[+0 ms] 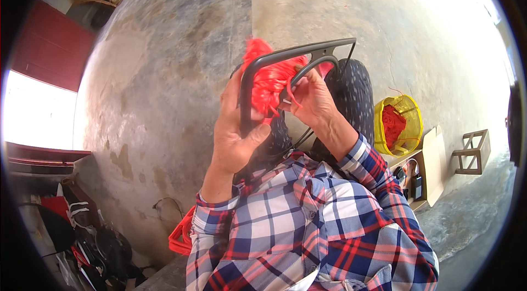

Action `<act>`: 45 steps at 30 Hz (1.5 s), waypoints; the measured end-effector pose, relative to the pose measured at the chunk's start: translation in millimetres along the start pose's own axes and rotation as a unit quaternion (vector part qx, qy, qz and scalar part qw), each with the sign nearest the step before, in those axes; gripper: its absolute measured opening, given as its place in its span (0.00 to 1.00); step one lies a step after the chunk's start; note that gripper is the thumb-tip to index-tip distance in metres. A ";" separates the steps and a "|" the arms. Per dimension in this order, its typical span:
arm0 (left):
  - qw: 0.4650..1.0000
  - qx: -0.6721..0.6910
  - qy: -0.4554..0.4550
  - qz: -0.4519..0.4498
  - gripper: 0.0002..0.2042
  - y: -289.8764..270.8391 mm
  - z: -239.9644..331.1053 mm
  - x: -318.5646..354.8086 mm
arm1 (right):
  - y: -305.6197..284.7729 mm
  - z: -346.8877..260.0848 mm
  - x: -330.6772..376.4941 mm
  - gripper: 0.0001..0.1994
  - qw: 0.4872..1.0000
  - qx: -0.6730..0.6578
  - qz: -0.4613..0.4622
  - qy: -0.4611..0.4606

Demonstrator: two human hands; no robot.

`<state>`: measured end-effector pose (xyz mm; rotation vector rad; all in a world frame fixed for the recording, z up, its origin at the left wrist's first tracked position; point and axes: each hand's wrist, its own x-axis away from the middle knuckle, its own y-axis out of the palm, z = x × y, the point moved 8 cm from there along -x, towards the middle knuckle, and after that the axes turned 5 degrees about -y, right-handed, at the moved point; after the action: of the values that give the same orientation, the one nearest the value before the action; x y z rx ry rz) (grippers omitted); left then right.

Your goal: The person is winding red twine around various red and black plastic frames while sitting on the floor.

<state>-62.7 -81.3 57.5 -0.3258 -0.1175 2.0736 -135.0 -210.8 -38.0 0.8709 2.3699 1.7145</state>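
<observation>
A dark tubular frame (299, 49) with a curved inner bar stands over my lap. Behind and through it shows a thick bundle of glossy red cord (269, 83). My left hand (233, 121) wraps round the bundle beside the frame's left bar, its thumb bent inward below the cord; the frame hides some of its fingers. At the curved bar, my right hand (314, 96) is closed with fingertips pinching a loop of the red cord. Exactly how the cord passes round the bar cannot be made out.
To my right stands a yellow basket (416, 121) with red cord inside, by an opened cardboard box (433, 167) of small items. A small wooden stool (473, 151) is farther right. A red plastic item (181, 236) lies at my left; clutter (93, 230) fills the lower left.
</observation>
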 end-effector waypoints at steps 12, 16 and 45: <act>0.986 0.132 -0.101 0.013 0.18 -17.9 -43.8 -0.4 | 48.7 -28.5 50.7 0.27 0.954 -0.017 -0.289 -0.077; 0.990 0.118 -0.076 0.025 0.17 -19.3 -45.6 -1.0 | 49.0 -8.0 58.7 0.26 0.949 0.075 -0.308 -0.008; 0.995 -0.044 0.089 0.013 0.28 -0.3 13.2 -8.2 | 44.9 -32.9 24.8 0.09 0.948 0.272 -0.121 -0.115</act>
<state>-62.3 -87.6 71.8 -0.5674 -0.0977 2.0589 -150.9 -217.1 20.5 0.7401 2.6772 0.8238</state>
